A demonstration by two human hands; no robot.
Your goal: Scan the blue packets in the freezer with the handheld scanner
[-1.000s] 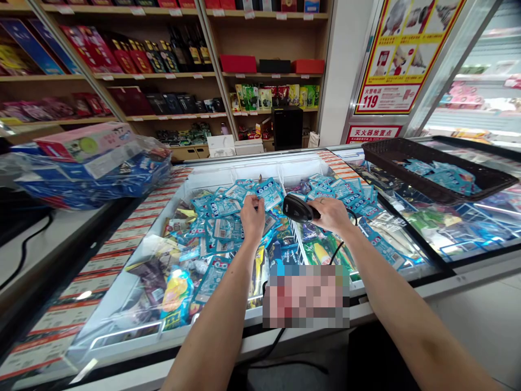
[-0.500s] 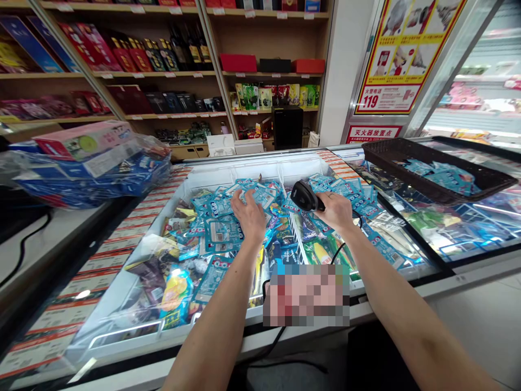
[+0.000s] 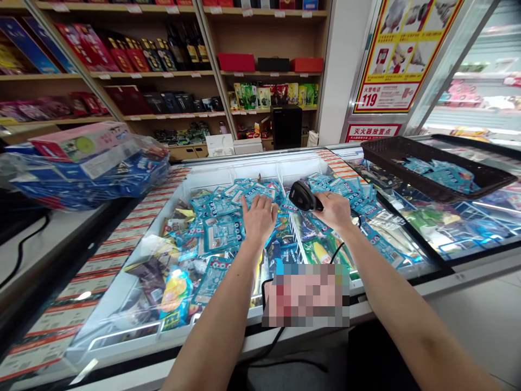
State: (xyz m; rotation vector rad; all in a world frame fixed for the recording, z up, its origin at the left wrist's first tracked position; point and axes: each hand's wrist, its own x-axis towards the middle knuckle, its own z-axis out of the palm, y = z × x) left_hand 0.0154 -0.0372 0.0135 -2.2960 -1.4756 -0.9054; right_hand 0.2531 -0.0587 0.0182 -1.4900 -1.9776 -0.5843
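My right hand (image 3: 336, 210) is wrapped around the handle of a black barcode scanner (image 3: 302, 196), whose head points left over the glass. From its handle a black cord runs down. My left hand (image 3: 260, 220) is open, palm down with the fingers stretched forward, on or just over a spread of blue packets (image 3: 223, 232). Whether its fingertips touch a packet I cannot tell. More blue packets (image 3: 353, 189) lie on the freezer's glass top (image 3: 134, 296) beyond and right of my right hand.
A brown basket (image 3: 391, 157) with blue packets stands at the right. At the left lies a plastic-wrapped stack of blue boxes (image 3: 85, 176) with a pink box (image 3: 79, 141) on top. A blurred flat object (image 3: 305, 296) is at the front edge. Stocked shelves (image 3: 163, 74) rise behind.
My left hand has shifted a little right, its bent, spread fingers now straighter and closer together. My right hand and the scanner have stayed nearly in place.
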